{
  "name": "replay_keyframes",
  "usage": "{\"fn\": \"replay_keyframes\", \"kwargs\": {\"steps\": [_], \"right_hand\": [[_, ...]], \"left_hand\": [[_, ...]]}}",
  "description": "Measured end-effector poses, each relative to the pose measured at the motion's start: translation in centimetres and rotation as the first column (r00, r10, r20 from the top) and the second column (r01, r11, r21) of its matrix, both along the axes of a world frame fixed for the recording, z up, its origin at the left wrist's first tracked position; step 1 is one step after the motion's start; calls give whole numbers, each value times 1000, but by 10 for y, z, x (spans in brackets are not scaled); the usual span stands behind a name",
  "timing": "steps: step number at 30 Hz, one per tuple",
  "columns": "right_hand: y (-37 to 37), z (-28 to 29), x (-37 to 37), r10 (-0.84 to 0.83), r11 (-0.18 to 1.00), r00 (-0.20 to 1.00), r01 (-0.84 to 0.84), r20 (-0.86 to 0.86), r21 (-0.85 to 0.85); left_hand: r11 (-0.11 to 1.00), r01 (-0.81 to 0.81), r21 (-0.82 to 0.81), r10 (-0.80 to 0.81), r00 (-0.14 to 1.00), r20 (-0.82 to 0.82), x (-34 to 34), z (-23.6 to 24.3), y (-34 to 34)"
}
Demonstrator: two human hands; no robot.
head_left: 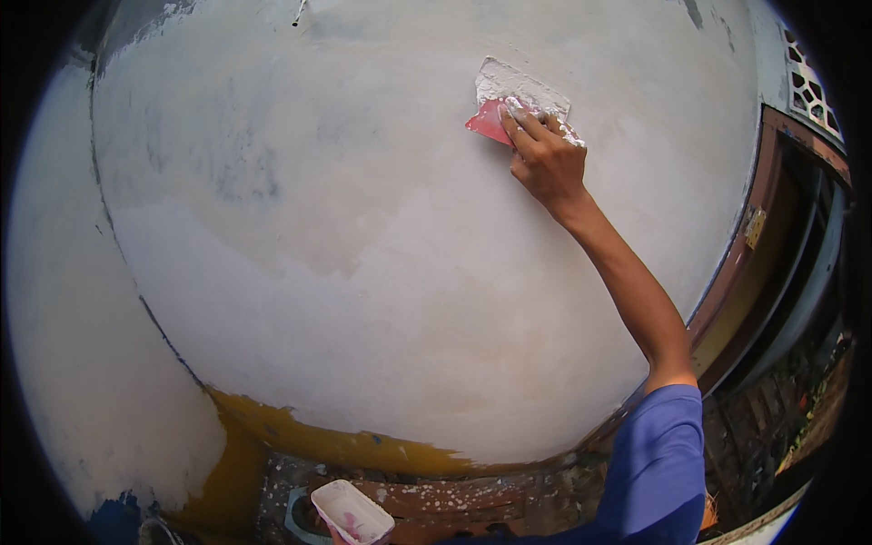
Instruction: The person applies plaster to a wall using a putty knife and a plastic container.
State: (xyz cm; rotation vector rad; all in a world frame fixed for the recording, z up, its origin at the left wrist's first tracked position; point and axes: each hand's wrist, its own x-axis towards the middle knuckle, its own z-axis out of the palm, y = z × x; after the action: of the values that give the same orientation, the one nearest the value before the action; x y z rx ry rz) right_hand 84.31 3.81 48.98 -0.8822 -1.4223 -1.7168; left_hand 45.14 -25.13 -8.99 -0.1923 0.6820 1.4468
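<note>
My right hand is raised to the wall, its fingers closed round a red plastic putty spreader. White putty lies thick on the spreader's upper part, which rests against the wall. White smears mark the fingertips and knuckles. Low in the view, a white rectangular tub is tilted open side up, with pale putty and a pinkish patch inside. A dark sliver of my left hand shows at the tub's left side; most of that hand is hidden beneath it.
A corner line runs down the left, where a second wall meets this one. An ochre band edges the wall's foot above a spattered floor. At right stands a brown door frame, below a patterned vent block. A thin pipe end sticks out above.
</note>
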Motion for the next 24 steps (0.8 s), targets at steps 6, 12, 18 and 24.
{"fn": "replay_keyframes", "kwargs": {"steps": [6,12,18,24], "right_hand": [[-46,34,16,316,943,949,-313,-10,112],[-36,84,42,181,964,966,-137,-182,229],[-20,43,-22,234,972,966,-232,-110,29],[-28,36,-3,357,933,931,-351,-73,82]], "left_hand": [[999,-6,-33,3,996,-84,-4,-3,-6],[999,-7,-32,5,998,-70,-5,-6,-10],[1000,-11,-19,10,998,-66,-7,-15,-14],[1000,10,-11,-11,998,-55,-7,-9,-7]]}}
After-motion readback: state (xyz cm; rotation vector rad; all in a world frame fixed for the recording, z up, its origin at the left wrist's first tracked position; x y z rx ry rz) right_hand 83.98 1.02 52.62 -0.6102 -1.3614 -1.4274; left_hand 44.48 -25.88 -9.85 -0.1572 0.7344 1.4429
